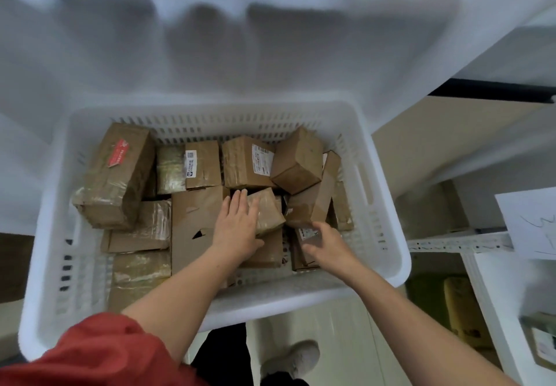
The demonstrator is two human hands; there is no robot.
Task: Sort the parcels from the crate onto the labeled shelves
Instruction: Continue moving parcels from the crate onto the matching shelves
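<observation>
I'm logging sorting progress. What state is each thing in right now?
crate: holds many parcels, none lifted out.
small taped parcel: in the crate, tilted, under the left hand's fingers.
left hand: fingers straight, resting on the small taped parcel.
right hand: fingers curled at the labelled parcel, grip unclear.
labelled parcel: in the crate, partly hidden.
red-stickered parcel: taped shut, lying on other parcels.

One view, worn on the head, pointed steeply down.
The crate (388, 205) is seen from close above and is centred in the frame; shelving (457, 244) is caught at the right edge.
</observation>
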